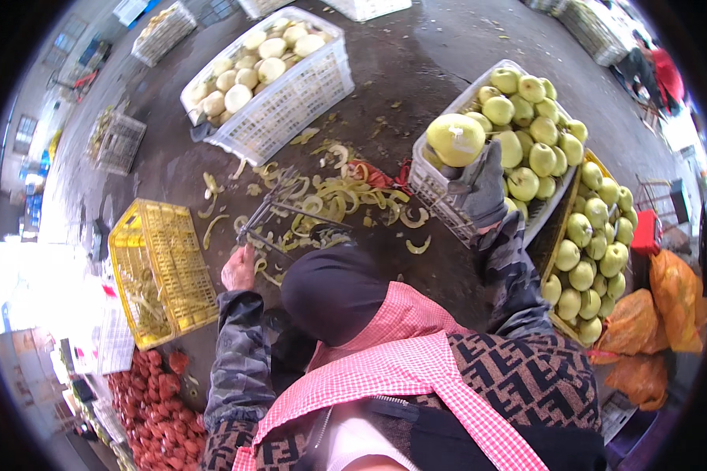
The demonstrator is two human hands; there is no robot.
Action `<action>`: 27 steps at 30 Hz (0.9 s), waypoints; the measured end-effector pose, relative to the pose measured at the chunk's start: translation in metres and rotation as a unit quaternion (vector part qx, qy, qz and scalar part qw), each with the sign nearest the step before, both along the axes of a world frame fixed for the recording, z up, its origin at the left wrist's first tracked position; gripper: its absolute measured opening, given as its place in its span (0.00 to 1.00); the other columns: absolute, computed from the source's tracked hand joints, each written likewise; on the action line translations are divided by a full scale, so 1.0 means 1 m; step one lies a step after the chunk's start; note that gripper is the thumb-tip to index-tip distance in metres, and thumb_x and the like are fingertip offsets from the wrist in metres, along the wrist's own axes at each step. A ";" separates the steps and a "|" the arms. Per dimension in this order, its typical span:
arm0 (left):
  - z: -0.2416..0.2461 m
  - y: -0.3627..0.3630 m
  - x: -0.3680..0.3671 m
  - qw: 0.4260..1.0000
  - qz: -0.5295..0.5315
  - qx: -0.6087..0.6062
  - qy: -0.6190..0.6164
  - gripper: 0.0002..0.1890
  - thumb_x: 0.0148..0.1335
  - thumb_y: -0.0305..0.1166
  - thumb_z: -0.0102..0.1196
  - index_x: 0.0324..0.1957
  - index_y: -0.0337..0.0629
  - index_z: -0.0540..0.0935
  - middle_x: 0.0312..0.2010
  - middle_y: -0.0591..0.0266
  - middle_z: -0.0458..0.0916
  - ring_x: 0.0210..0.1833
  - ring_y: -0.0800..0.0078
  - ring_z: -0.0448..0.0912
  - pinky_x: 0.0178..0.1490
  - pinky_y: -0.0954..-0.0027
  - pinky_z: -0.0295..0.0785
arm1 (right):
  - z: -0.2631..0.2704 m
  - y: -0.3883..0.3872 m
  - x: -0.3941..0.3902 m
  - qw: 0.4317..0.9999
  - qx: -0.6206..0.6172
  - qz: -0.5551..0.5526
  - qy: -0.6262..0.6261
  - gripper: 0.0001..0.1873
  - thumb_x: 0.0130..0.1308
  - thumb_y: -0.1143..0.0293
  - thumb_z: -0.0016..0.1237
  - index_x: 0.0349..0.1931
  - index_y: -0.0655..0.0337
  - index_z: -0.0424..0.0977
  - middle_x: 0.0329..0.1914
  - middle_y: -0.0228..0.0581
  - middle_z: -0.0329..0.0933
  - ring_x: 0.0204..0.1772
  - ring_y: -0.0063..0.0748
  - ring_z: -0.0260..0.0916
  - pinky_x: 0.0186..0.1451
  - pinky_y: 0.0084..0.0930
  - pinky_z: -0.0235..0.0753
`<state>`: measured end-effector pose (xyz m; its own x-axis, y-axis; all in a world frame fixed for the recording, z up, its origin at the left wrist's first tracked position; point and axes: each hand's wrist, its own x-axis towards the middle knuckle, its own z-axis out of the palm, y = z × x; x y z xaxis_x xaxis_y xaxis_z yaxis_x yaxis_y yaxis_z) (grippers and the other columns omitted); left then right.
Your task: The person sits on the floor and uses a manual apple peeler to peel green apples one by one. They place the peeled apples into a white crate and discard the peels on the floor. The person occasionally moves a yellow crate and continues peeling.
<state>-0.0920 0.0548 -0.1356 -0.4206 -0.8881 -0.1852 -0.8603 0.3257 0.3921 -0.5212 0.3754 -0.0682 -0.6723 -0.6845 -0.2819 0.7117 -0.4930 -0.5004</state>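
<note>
My right hand (484, 187), in a grey glove, grips a large yellow-green pomelo (455, 139) over the near left corner of a white plastic crate (442, 200). More unpeeled pomelos (523, 112) are heaped in that crate. My bare left hand (239, 269) is closed around the end of a thin dark metal frame tool (265, 207), probably a peeling device. Its rods stretch above the floor; the lower part is hidden by my dark-clothed knee (336, 294). Curled green peel strips (324, 200) lie beneath and beyond the tool.
Peeled pale pomelos (259, 65) fill a white crate (288, 112) ahead. A yellow crate (174, 271) lies on its side at left, above a pile of red net bundles (153, 406). Unpeeled pomelos (592, 253) and orange sacks (639, 324) are at right. A person (660, 76) sits far right.
</note>
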 end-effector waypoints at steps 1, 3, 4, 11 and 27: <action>0.000 0.001 0.001 1.000 -0.006 -0.007 0.013 0.33 0.71 0.65 0.39 0.44 0.48 0.86 0.37 0.49 0.85 0.43 0.47 0.82 0.47 0.54 0.74 | -0.002 -0.017 0.011 0.996 -0.075 0.039 0.022 0.38 0.72 0.32 0.36 0.64 0.57 0.68 0.48 0.40 0.79 0.36 0.24 0.76 0.27 0.13 0.69; 0.000 0.003 0.004 0.999 -0.016 -0.036 0.008 0.30 0.72 0.63 0.40 0.43 0.49 0.86 0.37 0.51 0.85 0.44 0.48 0.82 0.47 0.54 0.74 | -0.007 -0.052 0.031 0.985 -0.036 0.126 0.115 0.34 0.74 0.34 0.38 0.61 0.56 0.70 0.46 0.37 0.79 0.34 0.21 0.74 0.25 0.13 0.66; 0.001 0.005 0.005 0.998 -0.033 -0.038 0.027 0.30 0.72 0.62 0.41 0.42 0.49 0.86 0.37 0.52 0.85 0.44 0.48 0.82 0.47 0.53 0.74 | -0.013 -0.075 0.043 0.985 0.021 0.132 0.105 0.32 0.74 0.37 0.40 0.60 0.56 0.70 0.45 0.35 0.79 0.34 0.20 0.73 0.25 0.14 0.66; 0.024 0.011 0.017 0.993 -0.072 -0.095 -0.004 0.29 0.71 0.62 0.42 0.38 0.48 0.85 0.33 0.52 0.83 0.41 0.48 0.81 0.45 0.51 0.73 | -0.012 -0.198 0.097 0.978 0.058 0.180 0.084 0.31 0.71 0.37 0.43 0.58 0.54 0.72 0.38 0.34 0.80 0.25 0.20 0.71 0.19 0.12 0.59; 0.013 0.033 -0.030 0.985 -0.094 -0.143 -0.010 0.23 0.73 0.54 0.44 0.37 0.47 0.83 0.32 0.53 0.82 0.39 0.48 0.81 0.42 0.49 0.73 | 0.008 -0.189 0.075 0.923 0.294 0.138 0.208 0.31 0.62 0.41 0.62 0.50 0.61 0.79 0.32 0.31 0.79 0.23 0.18 0.67 0.26 0.17 0.66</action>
